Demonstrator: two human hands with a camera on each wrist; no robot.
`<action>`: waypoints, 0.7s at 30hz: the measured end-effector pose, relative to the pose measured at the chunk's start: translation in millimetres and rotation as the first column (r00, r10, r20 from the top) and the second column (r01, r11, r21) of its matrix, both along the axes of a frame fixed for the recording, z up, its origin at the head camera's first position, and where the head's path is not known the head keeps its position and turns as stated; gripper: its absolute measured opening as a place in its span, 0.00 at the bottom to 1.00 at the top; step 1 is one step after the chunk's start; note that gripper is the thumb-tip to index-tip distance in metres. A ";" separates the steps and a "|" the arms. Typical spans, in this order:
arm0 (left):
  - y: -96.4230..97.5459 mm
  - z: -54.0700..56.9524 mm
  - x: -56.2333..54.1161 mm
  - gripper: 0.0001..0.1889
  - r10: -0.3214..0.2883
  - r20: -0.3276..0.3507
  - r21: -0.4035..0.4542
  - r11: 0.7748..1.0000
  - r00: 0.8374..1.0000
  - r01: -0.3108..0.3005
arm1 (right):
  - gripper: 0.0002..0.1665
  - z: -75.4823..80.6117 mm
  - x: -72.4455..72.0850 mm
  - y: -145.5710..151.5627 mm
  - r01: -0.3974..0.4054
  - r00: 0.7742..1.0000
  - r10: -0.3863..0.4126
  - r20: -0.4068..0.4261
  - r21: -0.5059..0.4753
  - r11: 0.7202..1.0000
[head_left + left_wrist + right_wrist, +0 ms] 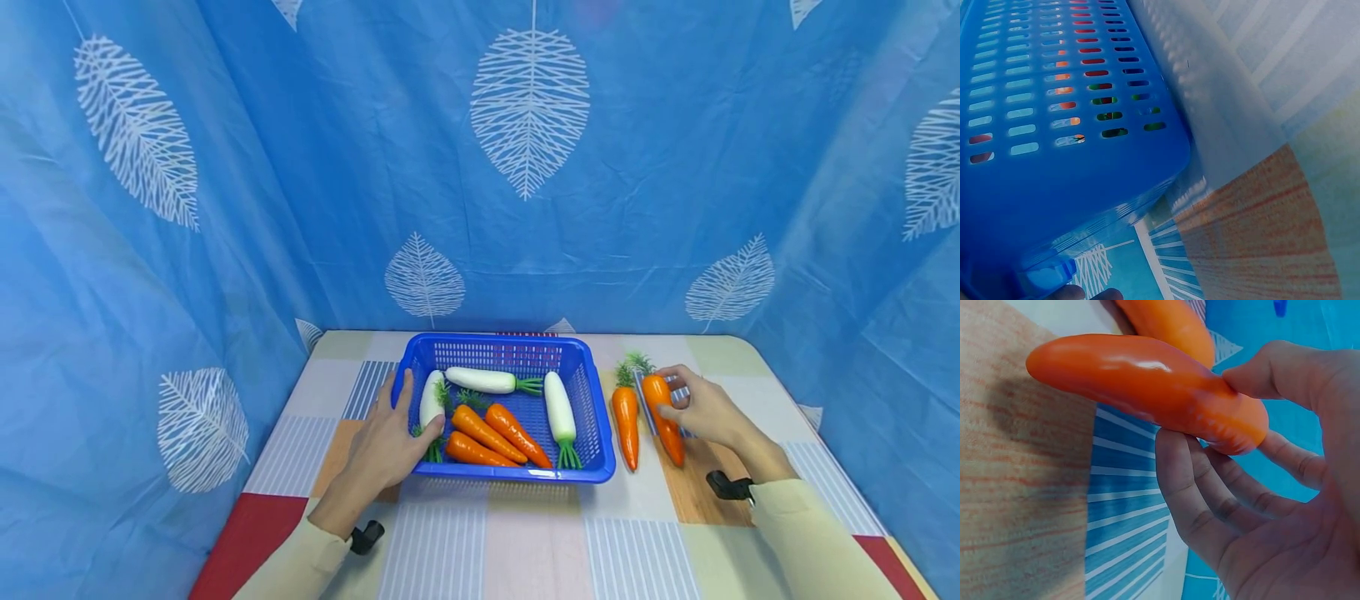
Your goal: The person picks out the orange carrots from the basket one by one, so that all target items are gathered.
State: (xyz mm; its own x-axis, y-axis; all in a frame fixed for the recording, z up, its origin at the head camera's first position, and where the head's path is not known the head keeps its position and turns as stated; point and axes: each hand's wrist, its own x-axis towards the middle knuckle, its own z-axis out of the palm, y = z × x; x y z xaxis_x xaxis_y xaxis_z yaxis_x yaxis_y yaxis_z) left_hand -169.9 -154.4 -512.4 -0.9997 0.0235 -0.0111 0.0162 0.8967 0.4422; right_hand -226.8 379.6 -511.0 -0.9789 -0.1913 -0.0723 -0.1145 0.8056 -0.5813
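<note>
Carrot [1141, 381] in right hand [708, 406], thumb opposite fingers

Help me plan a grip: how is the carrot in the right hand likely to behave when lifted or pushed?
The carrot looks stiff, showing no sag though the right hand pinches it toward the thick end. Its glossy highlights suggest a smooth, possibly slippery skin. Its rounded, tapered body would probably roll if pushed.

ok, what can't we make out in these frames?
Head: part of the leftmost white radish, behind the left hand.
Left wrist: most contents of the basket, behind its slotted wall.
Right wrist: part of the second carrot, behind the held carrot and cut off by top edge.
</note>
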 end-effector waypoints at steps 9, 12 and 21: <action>-0.2 -0.5 -0.1 0.56 0.000 -0.005 0.002 1.000 1.000 0.000 | 0.41 -7.2 -2.5 -0.1 0.015 0.998 -0.014 0.067 -0.006 1.000; 0.1 0.0 -0.2 0.56 0.001 -0.006 0.006 1.000 1.000 -0.001 | 0.41 -8.6 -3.7 -0.4 0.019 0.996 -0.018 0.091 -0.004 1.000; 0.3 -0.3 -0.7 0.56 0.004 -0.004 0.003 1.000 1.000 -0.004 | 0.43 -11.9 -5.3 -1.6 0.027 0.989 -0.028 0.144 0.010 1.000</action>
State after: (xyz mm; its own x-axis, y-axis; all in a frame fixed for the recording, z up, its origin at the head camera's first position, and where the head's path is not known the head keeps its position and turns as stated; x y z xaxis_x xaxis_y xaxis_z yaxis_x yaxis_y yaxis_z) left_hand -170.6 -154.1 -512.7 -0.9998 0.0200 -0.0067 0.0149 0.8955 0.4448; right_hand -232.1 378.0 -522.9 -0.9630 -0.1630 -0.2146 -0.0073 0.8118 -0.5839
